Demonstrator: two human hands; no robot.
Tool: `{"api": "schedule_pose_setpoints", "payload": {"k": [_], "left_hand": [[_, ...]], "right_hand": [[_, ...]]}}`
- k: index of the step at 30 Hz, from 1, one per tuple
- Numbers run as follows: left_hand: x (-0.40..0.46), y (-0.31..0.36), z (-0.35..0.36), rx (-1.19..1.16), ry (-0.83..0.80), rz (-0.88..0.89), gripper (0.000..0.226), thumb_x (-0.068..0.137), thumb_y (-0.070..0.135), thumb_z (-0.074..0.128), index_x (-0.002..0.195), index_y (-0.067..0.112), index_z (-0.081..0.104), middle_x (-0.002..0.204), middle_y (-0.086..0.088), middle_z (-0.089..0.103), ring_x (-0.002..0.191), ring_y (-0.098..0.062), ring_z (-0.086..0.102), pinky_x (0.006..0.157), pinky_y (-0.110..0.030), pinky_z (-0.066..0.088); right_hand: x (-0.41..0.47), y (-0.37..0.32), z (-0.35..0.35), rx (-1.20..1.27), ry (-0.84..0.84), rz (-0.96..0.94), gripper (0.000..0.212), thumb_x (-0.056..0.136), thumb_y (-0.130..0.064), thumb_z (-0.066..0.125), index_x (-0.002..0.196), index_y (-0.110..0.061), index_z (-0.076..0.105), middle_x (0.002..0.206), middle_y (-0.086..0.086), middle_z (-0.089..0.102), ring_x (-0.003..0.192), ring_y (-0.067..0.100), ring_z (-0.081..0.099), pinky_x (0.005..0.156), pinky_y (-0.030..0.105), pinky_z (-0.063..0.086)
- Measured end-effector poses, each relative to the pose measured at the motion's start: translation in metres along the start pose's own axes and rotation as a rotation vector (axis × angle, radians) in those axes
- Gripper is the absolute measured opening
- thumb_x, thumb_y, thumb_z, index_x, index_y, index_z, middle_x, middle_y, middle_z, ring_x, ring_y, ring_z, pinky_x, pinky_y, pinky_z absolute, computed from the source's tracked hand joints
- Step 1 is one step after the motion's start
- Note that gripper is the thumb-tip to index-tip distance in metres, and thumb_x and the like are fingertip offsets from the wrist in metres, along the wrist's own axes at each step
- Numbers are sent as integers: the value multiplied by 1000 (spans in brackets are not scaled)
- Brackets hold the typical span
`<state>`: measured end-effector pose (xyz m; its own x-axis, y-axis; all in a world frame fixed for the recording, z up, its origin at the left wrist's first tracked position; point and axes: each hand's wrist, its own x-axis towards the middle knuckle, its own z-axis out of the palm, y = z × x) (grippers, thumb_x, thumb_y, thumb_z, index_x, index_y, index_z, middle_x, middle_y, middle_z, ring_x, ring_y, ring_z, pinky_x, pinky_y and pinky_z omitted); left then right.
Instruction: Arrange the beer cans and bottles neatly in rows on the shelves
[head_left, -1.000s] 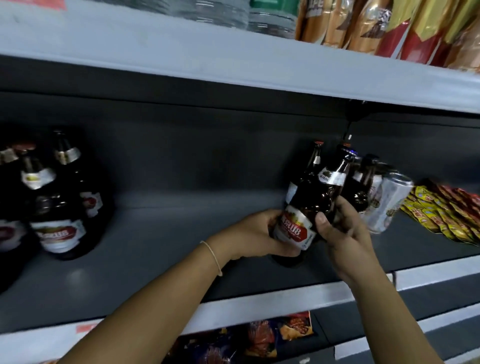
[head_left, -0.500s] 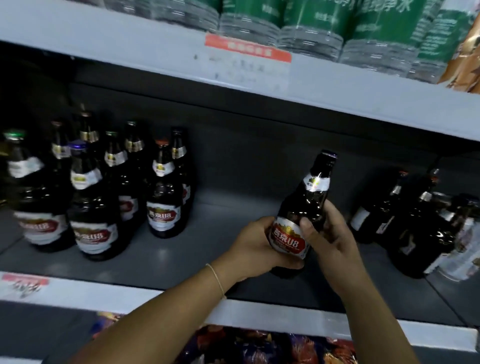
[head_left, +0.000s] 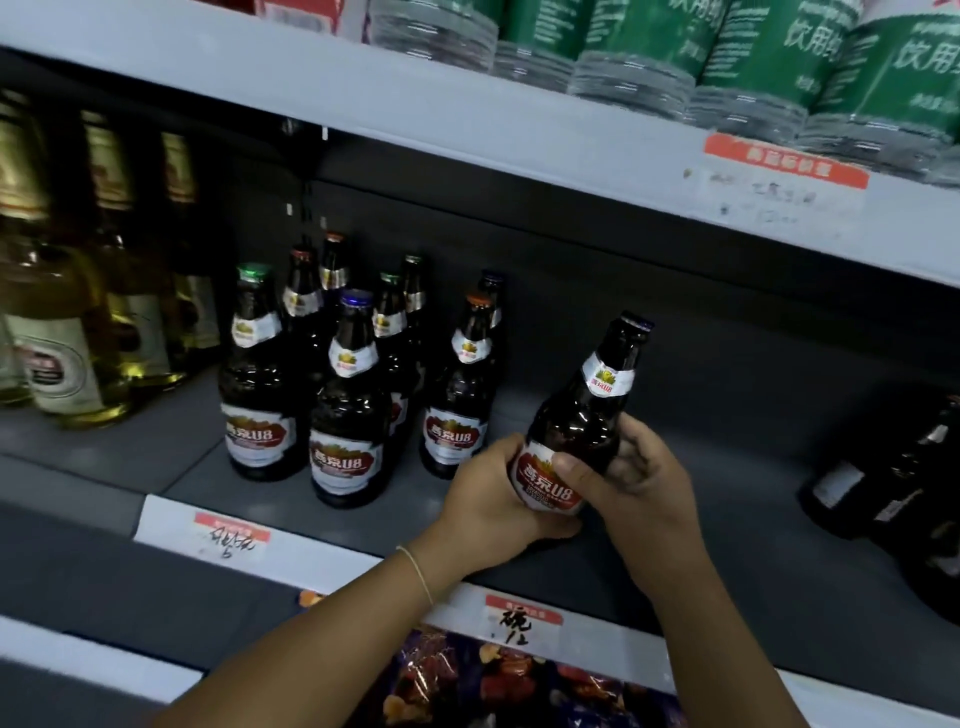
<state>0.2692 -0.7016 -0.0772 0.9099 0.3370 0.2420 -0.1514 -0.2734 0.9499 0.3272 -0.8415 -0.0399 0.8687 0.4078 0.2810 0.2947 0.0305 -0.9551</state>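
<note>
Grey store shelving fills the view, and on the middle shelf (head_left: 156, 452) the person holds a dark beer bottle (head_left: 576, 431) tilted with its neck leaning right, its base just above the shelf's front edge. The left hand (head_left: 498, 499) wraps the lower body and label from the left; the right hand (head_left: 628, 478) curls its fingers round the body from the right, thumb across the label. A second ago this bottle was among the loose bottles at the right end (head_left: 883, 493); it has since been carried left and now sits just right of the standing group of matching bottles (head_left: 353, 395). It probably goes down next beside the front right bottle (head_left: 457, 410), extending that row. Pale bottles (head_left: 67, 332) stand at the left end, and green-labelled water bottles (head_left: 769, 57) line the shelf above.
</note>
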Motion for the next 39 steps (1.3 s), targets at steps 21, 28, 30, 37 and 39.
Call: {"api": "schedule_pose_setpoints", "payload": {"k": [21,28,30,37,39], "left_hand": [[-31,-44,-83,77,58,74,68,75,15,82,134,25,49,118,17,65,110,6,59,97,-17,47],[-35,-48,-84,117,110,69,63,75,17,82,128,22,50,110,16,65,102,12,57,83,-2,40],[-34,-49,-84,138,125,71,63,75,20,81,130,21,49,112,15,64,103,12,56,83,-1,40],[-35,-51,-84,220,155,66,79,73,25,82,141,19,42,125,13,60,114,6,52,98,-8,40],[-37,-52,-85,275,159,81,84,75,21,81,145,16,36,129,17,51,118,12,40,98,4,26]], "right_hand": [[-9,22,95,-57,-136,-64,68,82,11,70,128,-34,51,117,-10,70,113,5,64,89,18,53],[-6,29,104,-52,-165,-79,71,83,13,67,133,-33,46,129,-8,64,121,4,59,98,18,49],[-6,31,105,-49,-163,-86,71,82,13,67,134,-30,47,129,-7,65,121,5,60,98,18,49],[-10,40,94,48,-50,-63,56,70,-3,73,123,-15,60,113,-12,73,108,6,68,89,16,52],[-15,49,89,52,-46,-12,48,72,-7,72,119,-14,63,111,-10,74,107,7,68,90,18,53]]}}
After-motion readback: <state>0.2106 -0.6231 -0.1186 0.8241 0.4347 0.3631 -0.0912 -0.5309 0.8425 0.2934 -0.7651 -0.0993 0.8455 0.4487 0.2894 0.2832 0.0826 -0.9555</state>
